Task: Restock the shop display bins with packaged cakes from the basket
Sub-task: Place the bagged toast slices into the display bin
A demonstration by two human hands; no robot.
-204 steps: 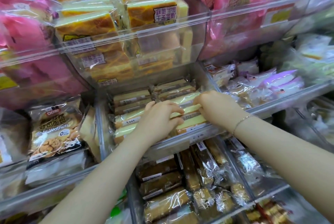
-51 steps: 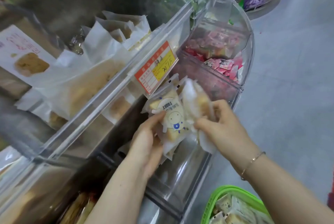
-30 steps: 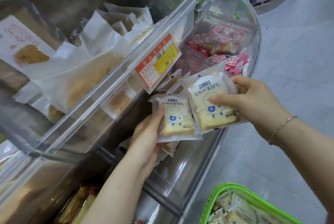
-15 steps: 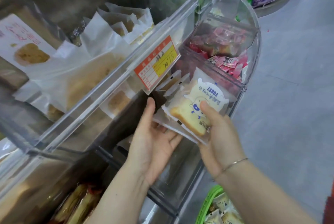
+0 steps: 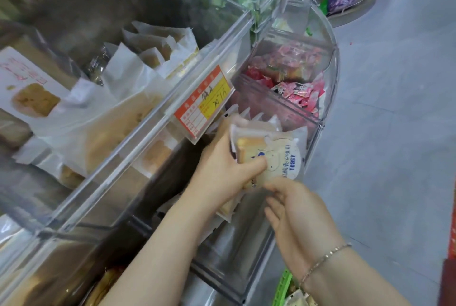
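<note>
**Toast cake packets held at the mouth of a clear display bin**

Grey floor (image 5: 394,108) runs along the right of a tiered shop display of clear plastic bins. At the lower tier, an open clear bin (image 5: 234,256) sits under a shelf rail that carries a red and yellow price tag (image 5: 202,103).

At the bin's mouth the left hand (image 5: 222,170) grips a packaged cake (image 5: 278,157), a clear wrapper printed "TOAST" with a slice inside; the thumb lies across its front and the fingers curl behind. More white-edged packets (image 5: 256,118) stand just behind it, inside the bin. The right hand (image 5: 296,209), a thin bracelet (image 5: 323,261) on its wrist, is just below the packet, its fingertips touching the packet's lower edge, fingers loosely bent; it grips nothing that can be seen.

Above and to the right, a neighbouring bin holds pink and red sweets (image 5: 296,83). White paper bags (image 5: 153,54) of baked goods fill the bin on the upper left. A green basket (image 5: 283,286) with more packets shows at the bottom edge.
</note>
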